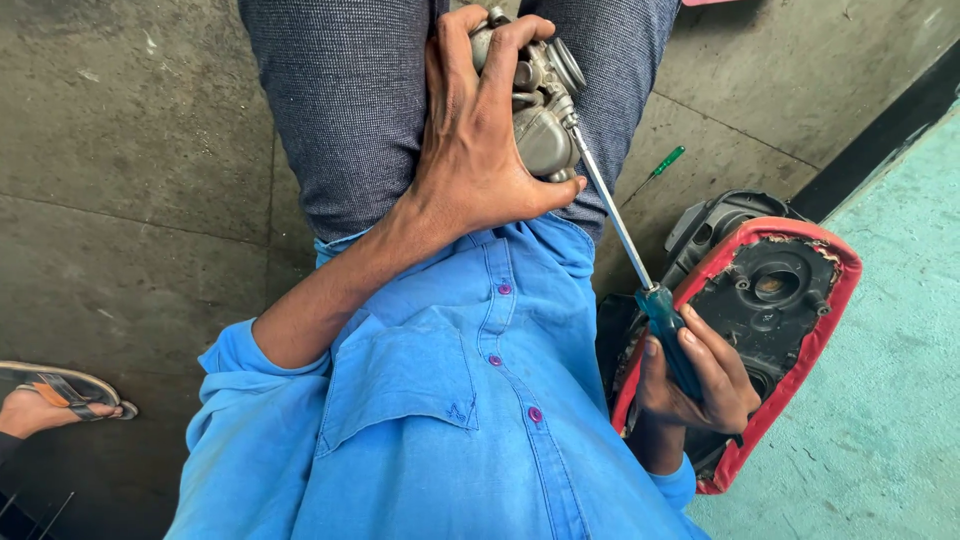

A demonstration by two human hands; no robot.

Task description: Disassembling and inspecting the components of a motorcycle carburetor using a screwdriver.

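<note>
Blue shirt (430, 420) nearest lens. Carburetor (540, 110) on lap, clamped under left hand (470, 150), fingers (505, 50) curled over its top. Right hand (700, 380) beside carburetor, fingers wrapped tight round screwdriver (640, 270), tip on carburetor. Red-rimmed seat (800, 300) beyond right hand.

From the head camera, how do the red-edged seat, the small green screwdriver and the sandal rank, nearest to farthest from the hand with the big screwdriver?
Measured from the right hand, whose grip is on the blue-handled screwdriver:
1. Red-edged seat, upside down on the floor right behind that hand.
2. Green screwdriver, on the floor farther up, beside the knee.
3. Sandal, on another person's foot at the far left edge.
</note>
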